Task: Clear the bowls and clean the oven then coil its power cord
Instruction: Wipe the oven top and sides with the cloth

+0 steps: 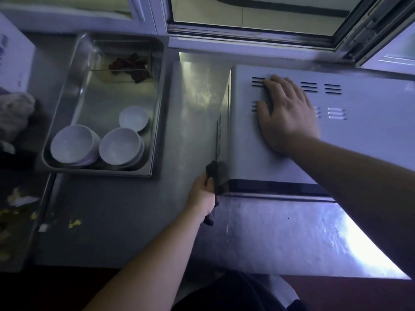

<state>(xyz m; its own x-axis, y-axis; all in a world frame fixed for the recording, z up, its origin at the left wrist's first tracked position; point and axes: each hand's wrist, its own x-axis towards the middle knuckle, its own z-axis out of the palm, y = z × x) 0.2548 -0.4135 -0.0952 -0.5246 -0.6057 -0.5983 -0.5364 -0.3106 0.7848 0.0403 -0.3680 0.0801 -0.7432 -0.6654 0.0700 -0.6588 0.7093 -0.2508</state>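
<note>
Left hand (203, 191) clutches dark cloth (214, 176) against oven (292, 135); right hand (285, 113) lies flat, open, on top.

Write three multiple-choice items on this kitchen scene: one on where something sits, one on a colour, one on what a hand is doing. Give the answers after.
1. Where are the white bowls?
A. On top of the oven
B. In the metal tray left of the oven
C. On the window sill

2. What colour is the cloth at the oven's left side?
A. Dark
B. Yellow
C. White

3. What is the right hand doing?
A. Gripping a bowl
B. Resting flat on the oven's top
C. Holding the cloth

Answers: 1 B, the bowls sit at the tray's near end. 2 A, it looks near black in the left hand. 3 B, the palm lies spread over the vent slots.
</note>
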